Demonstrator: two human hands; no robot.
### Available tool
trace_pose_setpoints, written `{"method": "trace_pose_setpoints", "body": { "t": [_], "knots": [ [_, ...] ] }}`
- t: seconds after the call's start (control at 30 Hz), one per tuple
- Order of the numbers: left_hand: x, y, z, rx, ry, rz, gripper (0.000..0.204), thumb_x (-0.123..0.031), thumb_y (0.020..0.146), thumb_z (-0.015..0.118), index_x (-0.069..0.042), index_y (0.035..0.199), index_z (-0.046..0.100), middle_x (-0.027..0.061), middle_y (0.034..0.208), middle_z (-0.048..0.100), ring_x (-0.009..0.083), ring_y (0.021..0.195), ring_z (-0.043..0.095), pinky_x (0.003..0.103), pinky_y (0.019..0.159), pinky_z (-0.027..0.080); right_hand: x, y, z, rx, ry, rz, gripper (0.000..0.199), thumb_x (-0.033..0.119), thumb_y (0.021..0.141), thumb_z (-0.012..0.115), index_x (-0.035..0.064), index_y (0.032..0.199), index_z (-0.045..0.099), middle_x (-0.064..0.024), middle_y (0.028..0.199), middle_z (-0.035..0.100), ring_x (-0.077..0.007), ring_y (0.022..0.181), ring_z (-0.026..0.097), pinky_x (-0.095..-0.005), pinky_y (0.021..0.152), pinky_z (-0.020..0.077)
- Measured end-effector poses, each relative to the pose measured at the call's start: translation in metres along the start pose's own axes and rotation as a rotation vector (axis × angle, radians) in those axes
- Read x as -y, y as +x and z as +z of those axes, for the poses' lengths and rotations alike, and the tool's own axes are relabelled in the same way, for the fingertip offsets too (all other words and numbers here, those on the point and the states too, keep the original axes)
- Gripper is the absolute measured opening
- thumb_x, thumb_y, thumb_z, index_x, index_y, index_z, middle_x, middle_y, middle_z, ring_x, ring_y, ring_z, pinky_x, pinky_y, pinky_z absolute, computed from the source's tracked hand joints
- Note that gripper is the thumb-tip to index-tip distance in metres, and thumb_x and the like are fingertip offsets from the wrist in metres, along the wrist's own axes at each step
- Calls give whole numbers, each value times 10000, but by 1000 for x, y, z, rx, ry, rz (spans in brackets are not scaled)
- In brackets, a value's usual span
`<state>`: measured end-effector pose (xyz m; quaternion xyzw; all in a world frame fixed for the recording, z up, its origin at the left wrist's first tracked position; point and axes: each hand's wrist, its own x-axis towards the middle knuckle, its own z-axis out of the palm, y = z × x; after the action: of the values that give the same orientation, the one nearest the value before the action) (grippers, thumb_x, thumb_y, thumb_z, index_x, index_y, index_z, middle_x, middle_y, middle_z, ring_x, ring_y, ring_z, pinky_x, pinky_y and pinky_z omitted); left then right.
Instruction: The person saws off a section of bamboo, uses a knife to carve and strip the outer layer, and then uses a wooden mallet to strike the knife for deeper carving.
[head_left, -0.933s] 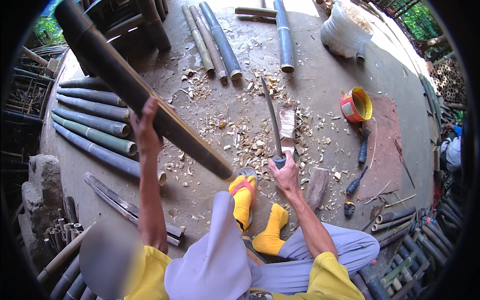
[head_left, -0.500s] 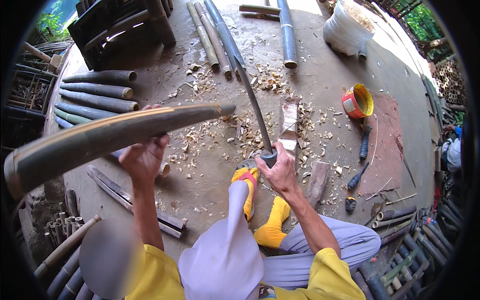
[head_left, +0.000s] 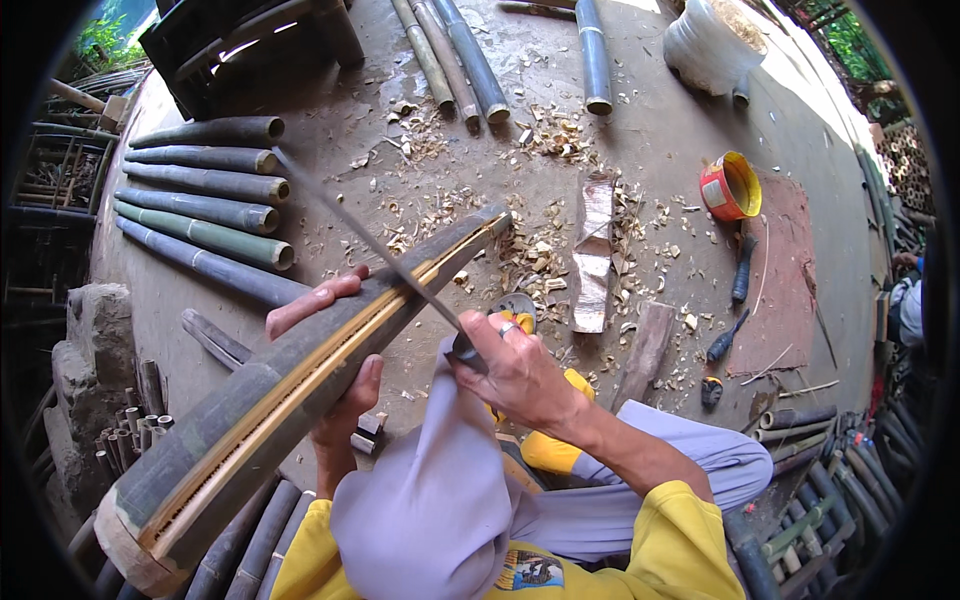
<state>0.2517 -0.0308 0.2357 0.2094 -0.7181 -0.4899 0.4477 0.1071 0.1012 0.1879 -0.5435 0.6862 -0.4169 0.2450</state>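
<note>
Since the earlier frame, the long-bladed knife [head_left: 385, 256] gripped by the right hand [head_left: 525, 378] has been swung toward ten-thirty, across the split bamboo culm [head_left: 300, 388] clasped by the left hand [head_left: 351, 402].

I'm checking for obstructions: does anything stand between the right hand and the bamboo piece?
Only the knife held in the right hand, crossing over the bamboo piece; whether they touch is unclear. Nothing else visible stands between.

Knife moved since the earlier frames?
Yes, left: the knife has swung further from the notched block, now crossing over the held bamboo in this view.
</note>
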Motion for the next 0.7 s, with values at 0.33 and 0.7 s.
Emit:
{"method": "trace_pose_setpoints", "body": {
  "t": [0.33, 0.7],
  "knots": [
    [0, -8, -10, 29, 30, 83, 542, -206, 688, 730, -30, 1121, 457, 178, 1094, 531, 384, 1103, 550, 478, 965, 434, -14, 11, 7, 58, -18, 155, 305, 135, 802, 661, 12, 981, 447, -192, 752, 578, -373, 684, 603, -448, 581, 483],
    [10, -10, -19, -13, 13, 63, 590, -260, 673, 729, -14, 1115, 425, 186, 1040, 507, 378, 1065, 540, 573, 959, 440, -82, 27, 24, 94, -68, 242, 323, 167, 807, 634, 43, 1012, 418, -239, 712, 563, -429, 668, 606, -484, 574, 510]
  ]
}}
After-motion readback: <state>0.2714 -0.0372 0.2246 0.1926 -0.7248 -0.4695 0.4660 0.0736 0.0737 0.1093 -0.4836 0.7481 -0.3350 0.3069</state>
